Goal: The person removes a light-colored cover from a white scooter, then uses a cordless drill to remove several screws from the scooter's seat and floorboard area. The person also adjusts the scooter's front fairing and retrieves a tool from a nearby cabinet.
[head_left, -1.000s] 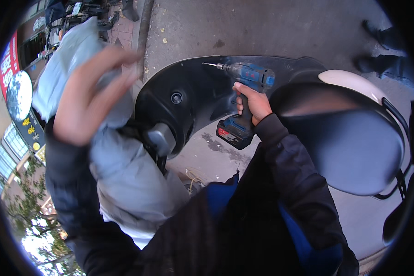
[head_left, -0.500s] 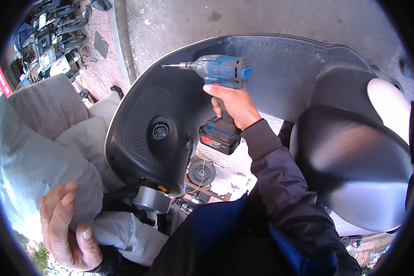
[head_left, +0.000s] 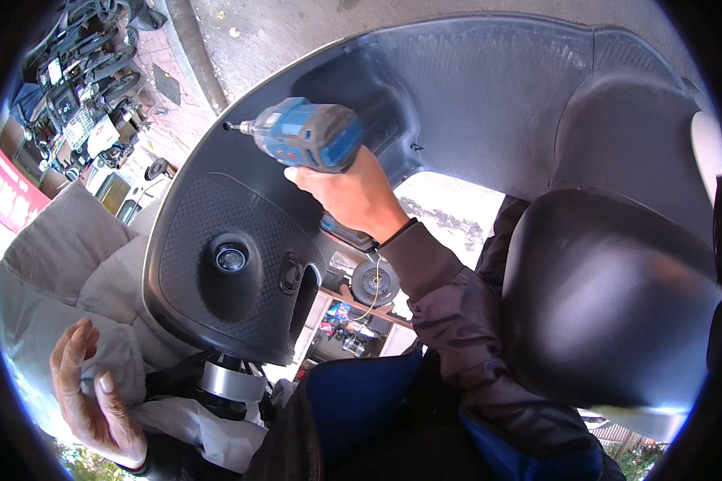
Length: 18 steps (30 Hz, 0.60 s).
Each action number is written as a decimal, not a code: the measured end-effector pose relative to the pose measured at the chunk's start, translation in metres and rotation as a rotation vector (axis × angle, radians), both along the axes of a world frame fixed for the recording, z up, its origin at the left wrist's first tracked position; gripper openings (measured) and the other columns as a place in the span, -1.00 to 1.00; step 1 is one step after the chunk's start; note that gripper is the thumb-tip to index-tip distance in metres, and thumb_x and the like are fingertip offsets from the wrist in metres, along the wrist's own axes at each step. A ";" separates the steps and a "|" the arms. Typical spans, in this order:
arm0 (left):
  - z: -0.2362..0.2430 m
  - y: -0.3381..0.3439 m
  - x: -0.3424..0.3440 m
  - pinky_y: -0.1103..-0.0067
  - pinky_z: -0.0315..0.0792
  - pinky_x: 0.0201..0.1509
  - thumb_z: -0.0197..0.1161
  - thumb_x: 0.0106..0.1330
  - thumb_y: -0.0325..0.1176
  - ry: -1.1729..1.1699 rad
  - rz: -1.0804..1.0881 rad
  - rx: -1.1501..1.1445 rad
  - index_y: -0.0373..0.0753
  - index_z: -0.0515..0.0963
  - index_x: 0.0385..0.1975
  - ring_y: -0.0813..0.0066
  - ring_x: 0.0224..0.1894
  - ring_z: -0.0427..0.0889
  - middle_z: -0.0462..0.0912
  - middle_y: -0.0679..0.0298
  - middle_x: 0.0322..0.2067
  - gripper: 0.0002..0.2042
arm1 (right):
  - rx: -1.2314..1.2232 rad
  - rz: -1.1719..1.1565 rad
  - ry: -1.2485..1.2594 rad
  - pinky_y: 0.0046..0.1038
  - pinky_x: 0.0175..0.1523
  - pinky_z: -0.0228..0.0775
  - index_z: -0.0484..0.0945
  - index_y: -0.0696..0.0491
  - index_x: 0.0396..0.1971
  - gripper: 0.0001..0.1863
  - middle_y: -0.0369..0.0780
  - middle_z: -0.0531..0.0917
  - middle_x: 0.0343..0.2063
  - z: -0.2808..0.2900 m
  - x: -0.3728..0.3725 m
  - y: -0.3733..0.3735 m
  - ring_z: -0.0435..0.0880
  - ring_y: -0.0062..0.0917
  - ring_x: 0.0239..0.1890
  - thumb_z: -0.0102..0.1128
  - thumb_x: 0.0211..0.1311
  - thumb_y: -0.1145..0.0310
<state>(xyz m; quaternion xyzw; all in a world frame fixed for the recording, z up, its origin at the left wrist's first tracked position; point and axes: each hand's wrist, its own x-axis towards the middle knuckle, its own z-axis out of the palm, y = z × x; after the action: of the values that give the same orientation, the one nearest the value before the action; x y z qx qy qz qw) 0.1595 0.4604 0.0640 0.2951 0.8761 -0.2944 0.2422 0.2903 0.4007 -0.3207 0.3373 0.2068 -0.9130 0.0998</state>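
My right hand (head_left: 349, 192) grips a blue cordless drill (head_left: 313, 132), its bit pointing left at a small dark spot near the rim of the scooter's black front panel (head_left: 188, 264); whether it touches cannot be told. A keyhole (head_left: 231, 256) sits lower on that panel. My left hand (head_left: 96, 401) is at the lower left, fingers loosely curved and apart with nothing held, against or just beside a grey padded cover (head_left: 64, 264) draped over the scooter's front.
The black floorboard (head_left: 481, 96) runs right to the seat (head_left: 602, 305). Beyond are pavement (head_left: 265, 20), several parked two-wheelers (head_left: 80, 88) and a red sign (head_left: 12, 192). A wheel (head_left: 375, 280) and an open box of tools (head_left: 345, 333) show below the scooter.
My left hand has dropped from above the cover to the lower left. The drill has moved left toward the panel's rim, and my view has shifted, so the panel fills more of it.
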 end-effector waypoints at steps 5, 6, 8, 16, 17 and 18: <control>-0.043 0.000 0.005 0.20 0.47 0.34 0.28 0.43 -0.16 -0.209 0.086 -0.033 -0.36 0.64 0.15 0.02 0.21 0.66 0.66 -0.10 0.13 -0.56 | 0.087 -0.071 0.026 -0.26 -0.12 0.59 0.72 0.16 -0.37 -0.72 0.00 0.77 -0.45 -0.003 0.002 -0.008 0.81 -0.14 -0.31 0.46 0.20 0.21; -0.049 -0.001 0.006 0.17 0.46 0.36 0.30 0.42 -0.13 -0.224 0.101 -0.039 -0.35 0.64 0.15 0.01 0.23 0.65 0.65 -0.10 0.14 -0.54 | 0.070 -0.075 0.016 -0.27 -0.12 0.59 0.72 0.16 -0.36 -0.73 0.00 0.77 -0.45 -0.005 0.002 -0.009 0.81 -0.16 -0.31 0.46 0.20 0.22; -0.061 -0.006 0.009 0.13 0.44 0.38 0.32 0.42 -0.08 -0.209 0.117 -0.040 -0.34 0.63 0.18 -0.01 0.27 0.62 0.63 -0.10 0.18 -0.50 | -0.090 -0.065 0.001 -0.27 -0.11 0.59 0.72 0.16 -0.34 -0.74 0.00 0.77 -0.43 -0.007 0.003 -0.009 0.81 -0.17 -0.32 0.46 0.20 0.25; -0.083 -0.010 0.010 0.09 0.37 0.45 0.38 0.38 -0.07 -0.277 0.170 -0.113 -0.30 0.61 0.25 -0.06 0.34 0.56 0.59 -0.11 0.25 -0.46 | 0.083 -0.102 0.050 -0.23 -0.09 0.60 0.71 0.17 -0.36 -0.76 0.04 0.76 -0.42 -0.016 0.011 -0.016 0.79 -0.08 -0.28 0.44 0.19 0.27; -0.084 -0.010 0.011 0.09 0.37 0.45 0.38 0.38 -0.07 -0.287 0.179 -0.117 -0.30 0.61 0.25 -0.06 0.34 0.56 0.59 -0.12 0.25 -0.45 | 0.142 -0.072 0.070 -0.22 -0.09 0.60 0.71 0.17 -0.37 -0.75 0.06 0.75 -0.42 -0.019 0.011 -0.016 0.78 -0.03 -0.26 0.43 0.18 0.26; -0.084 -0.009 0.011 0.09 0.37 0.45 0.38 0.37 -0.07 -0.296 0.189 -0.122 -0.30 0.61 0.25 -0.07 0.34 0.56 0.59 -0.12 0.25 -0.45 | 0.200 -0.042 0.089 -0.20 -0.09 0.60 0.71 0.17 -0.39 -0.75 0.08 0.75 -0.42 -0.022 0.011 -0.017 0.78 0.01 -0.24 0.42 0.18 0.25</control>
<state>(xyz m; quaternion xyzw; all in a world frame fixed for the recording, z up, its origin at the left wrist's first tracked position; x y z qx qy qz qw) 0.1702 0.4510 -0.0202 0.2365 0.8354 -0.2761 0.4122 0.3017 0.3838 -0.3427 0.3088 0.2940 -0.9038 0.0370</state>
